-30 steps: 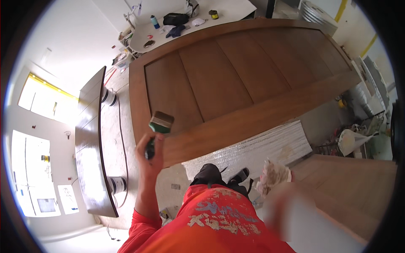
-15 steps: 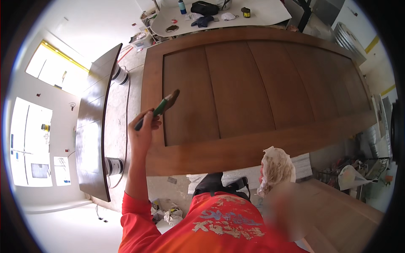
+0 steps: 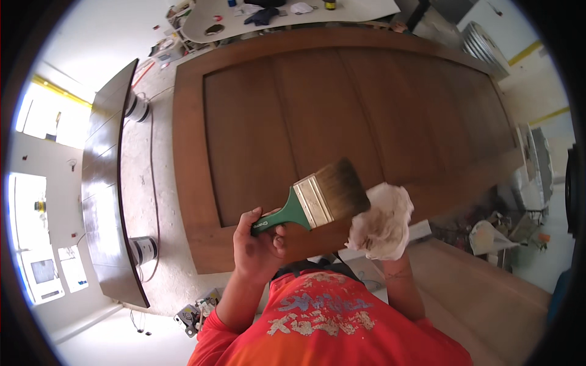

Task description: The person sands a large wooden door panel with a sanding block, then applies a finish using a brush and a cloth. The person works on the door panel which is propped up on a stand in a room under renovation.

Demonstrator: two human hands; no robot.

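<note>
The left hand (image 3: 259, 249) grasps a wide flat paintbrush with a green handle and silvery metal ferrule (image 3: 313, 200), the handle lying between the thumb and the curled fingers. The brush points to 2 o'clock from that hand, its dark brown bristles (image 3: 343, 190) reaching the near edge of a crumpled whitish cloth with brownish stains (image 3: 383, 226); whether they touch it cannot be told. The cloth sits at 3 o'clock from the left hand, above the right wrist (image 3: 398, 268), and covers the right hand's fingers, so I cannot tell how they grip. With brush and rag this close, wiping seems the sensible reading: best to cup the cloth round both flat faces of the bristles, press gently, and draw from ferrule to tip so the hairs lie straight, then shift to a cleaner fold. Keeping brush and rag toward 6 o'clock, off the brown wooden panelled door (image 3: 323, 116) stretching across 12 o'clock, would guard its face against drips, lint and stray marks. The grooves and raised frame there would likely show any smear. Elbows should also be minded at 9 to 10 o'clock, where a dark glossy panel (image 3: 107, 201) rests on white cylindrical buckets (image 3: 144, 250). Beyond the door, at 12 o'clock, stands a white-topped table (image 3: 360, 13).
</note>
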